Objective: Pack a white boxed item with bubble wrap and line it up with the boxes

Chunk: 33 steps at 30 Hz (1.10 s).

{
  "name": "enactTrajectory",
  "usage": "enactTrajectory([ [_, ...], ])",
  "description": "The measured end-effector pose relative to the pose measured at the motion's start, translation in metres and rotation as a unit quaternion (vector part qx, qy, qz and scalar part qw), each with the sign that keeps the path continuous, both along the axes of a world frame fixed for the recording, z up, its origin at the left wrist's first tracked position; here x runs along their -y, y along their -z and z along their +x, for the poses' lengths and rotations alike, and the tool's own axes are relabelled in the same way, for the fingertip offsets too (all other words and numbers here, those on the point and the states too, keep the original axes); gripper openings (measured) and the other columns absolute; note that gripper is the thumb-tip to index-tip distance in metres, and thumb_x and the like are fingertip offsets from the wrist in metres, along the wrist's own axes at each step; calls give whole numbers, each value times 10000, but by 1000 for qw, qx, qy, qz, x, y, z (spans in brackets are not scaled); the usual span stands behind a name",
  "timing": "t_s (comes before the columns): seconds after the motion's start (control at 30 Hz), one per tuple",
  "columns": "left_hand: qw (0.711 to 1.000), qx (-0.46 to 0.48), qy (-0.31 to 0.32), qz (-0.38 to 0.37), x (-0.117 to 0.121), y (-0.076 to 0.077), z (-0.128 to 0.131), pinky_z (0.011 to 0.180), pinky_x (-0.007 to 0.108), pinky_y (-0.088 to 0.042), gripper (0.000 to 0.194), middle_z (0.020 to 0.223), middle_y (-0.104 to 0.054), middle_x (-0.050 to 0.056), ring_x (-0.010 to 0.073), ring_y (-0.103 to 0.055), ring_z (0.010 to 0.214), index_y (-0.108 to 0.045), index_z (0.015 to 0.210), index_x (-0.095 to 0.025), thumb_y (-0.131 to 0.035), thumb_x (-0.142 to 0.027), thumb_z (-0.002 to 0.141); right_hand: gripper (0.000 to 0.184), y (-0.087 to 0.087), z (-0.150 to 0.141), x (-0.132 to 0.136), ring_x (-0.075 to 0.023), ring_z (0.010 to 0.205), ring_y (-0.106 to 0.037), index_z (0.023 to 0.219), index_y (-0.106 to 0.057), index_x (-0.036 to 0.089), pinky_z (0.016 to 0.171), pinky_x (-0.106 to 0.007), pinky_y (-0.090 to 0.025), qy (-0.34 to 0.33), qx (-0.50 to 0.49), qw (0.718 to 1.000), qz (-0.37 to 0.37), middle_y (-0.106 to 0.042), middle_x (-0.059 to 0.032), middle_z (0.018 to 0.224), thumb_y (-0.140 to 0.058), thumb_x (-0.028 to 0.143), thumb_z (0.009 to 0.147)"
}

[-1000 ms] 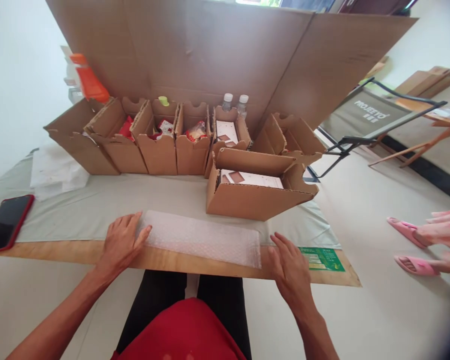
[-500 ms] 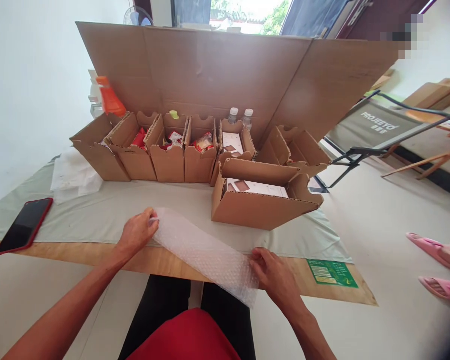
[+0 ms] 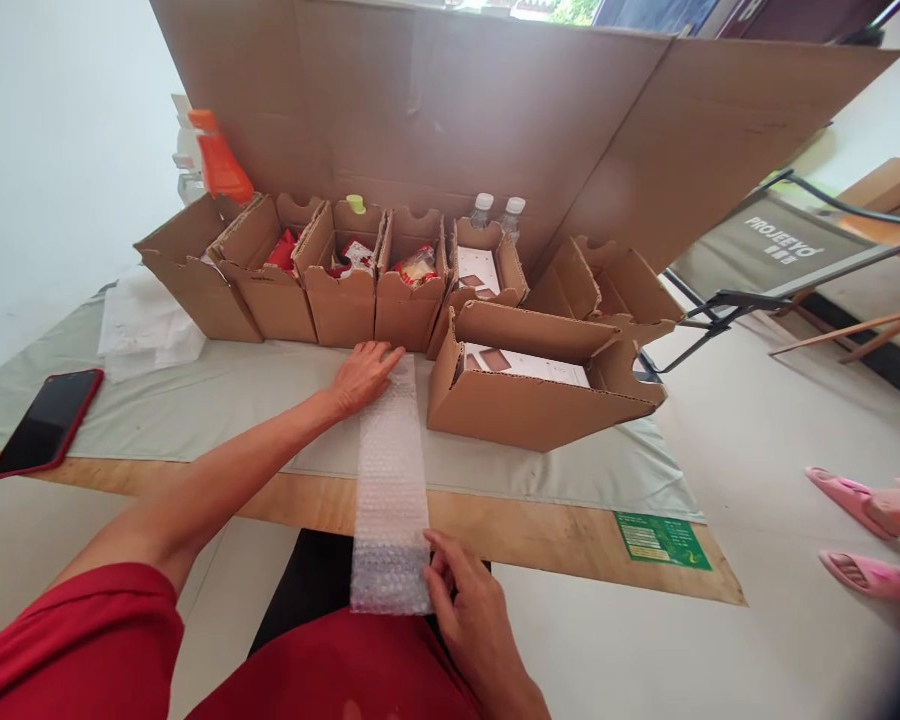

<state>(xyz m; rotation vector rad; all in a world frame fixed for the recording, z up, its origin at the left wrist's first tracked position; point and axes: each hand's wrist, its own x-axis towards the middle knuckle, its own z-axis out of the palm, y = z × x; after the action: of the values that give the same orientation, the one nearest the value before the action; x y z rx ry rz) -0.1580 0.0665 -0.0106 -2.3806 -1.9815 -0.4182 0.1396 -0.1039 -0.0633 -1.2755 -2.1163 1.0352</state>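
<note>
A long strip of bubble wrap [image 3: 392, 480] lies lengthwise from the row of boxes towards me, its near end hanging over the table's front edge above my lap. My left hand [image 3: 366, 378] rests on the strip's far end with fingers stretched out flat, close to the cardboard boxes. Beside the near end, my right hand [image 3: 465, 600] touches the right edge of the wrap with loosely bent, parted fingers. To the right of the strip stands a cardboard box [image 3: 525, 410] with a white printed box [image 3: 529, 365] inside.
Several open cardboard bins [image 3: 345, 312] line the back, before a tall cardboard panel [image 3: 465, 110]. A phone [image 3: 49, 422] and white sheets [image 3: 146, 335] lie left. An orange bottle [image 3: 221, 160] stands behind the bins. A folding chair [image 3: 765, 240] and another person's feet in pink slippers [image 3: 855, 500] are right.
The bubble wrap has swung from a slant to lie straight away from me. My left hand has moved forward and right, flattening onto its far end; my right hand has come left and nearer.
</note>
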Motion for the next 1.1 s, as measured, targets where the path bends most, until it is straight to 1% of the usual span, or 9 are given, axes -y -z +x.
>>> enactTrajectory([
  [0.17,997,10,67,33,110,20,-14,1119,536,-411,531,1444,-550,186,328,-475,1375,-587,1331,-146,-452,25,847,303,2,-15,14,-151,592,-548,1175,-663,197,571,-281,-453,25,-117,980,-159,-614,-15,778,-525,326,938],
  [0.3,987,43,148,41,227,38,-9,1138,533,-410,685,1517,-471,191,349,-327,1490,-521,1410,-140,-452,81,765,299,1,-20,13,-124,585,-526,1073,-649,193,540,-247,-452,76,-228,923,-301,-566,19,751,-655,418,877],
  [0.4,981,93,166,36,269,45,18,1167,549,-373,660,1554,-437,187,354,-311,1504,-531,1396,-157,-476,62,776,364,-3,-27,11,-113,562,-532,1018,-640,193,524,-236,-466,108,-281,880,-368,-571,37,720,-750,468,807],
  [0.5,971,189,125,81,266,47,46,1114,483,-441,535,1327,-648,149,295,-501,1364,-562,1344,-173,-502,11,845,399,-8,-30,10,-103,523,-530,992,-641,188,506,-230,-468,126,-300,863,-386,-581,45,684,-781,499,785],
  [0.6,953,296,1,71,244,42,58,903,350,-550,341,1040,-738,90,222,-667,1036,-617,1251,-187,-534,-107,930,396,-11,-23,11,-130,552,-595,1020,-649,181,523,-245,-499,146,-292,878,-349,-632,16,696,-724,529,847],
  [0.7,932,343,-112,-21,225,35,58,759,311,-565,341,937,-738,67,194,-684,829,-625,1276,-173,-548,-220,947,270,-14,-10,11,-165,663,-680,1044,-669,200,618,-280,-558,157,-240,938,-194,-703,-27,794,-642,447,940],
  [0.8,922,338,-165,-89,213,31,56,696,314,-559,456,831,-711,41,186,-654,703,-583,1367,-143,-542,-256,927,144,-18,-6,8,-182,844,-706,1087,-684,234,773,-311,-573,59,-161,984,54,-739,-50,950,-604,221,968],
  [0.93,943,276,-172,-73,204,35,58,702,345,-560,492,747,-676,30,200,-638,658,-572,1388,-116,-550,-241,912,321,-16,-22,-7,-256,1120,-639,1218,-643,210,914,-409,-538,-100,-54,961,253,-703,-110,1216,-562,91,931],
  [1.1,956,247,-153,-38,204,40,58,773,394,-577,443,912,-714,102,257,-691,849,-581,1354,-106,-569,-236,931,289,0,-41,-26,-316,1238,-575,1177,-661,176,934,-467,-491,-147,41,938,312,-677,-127,1305,-570,87,918],
])
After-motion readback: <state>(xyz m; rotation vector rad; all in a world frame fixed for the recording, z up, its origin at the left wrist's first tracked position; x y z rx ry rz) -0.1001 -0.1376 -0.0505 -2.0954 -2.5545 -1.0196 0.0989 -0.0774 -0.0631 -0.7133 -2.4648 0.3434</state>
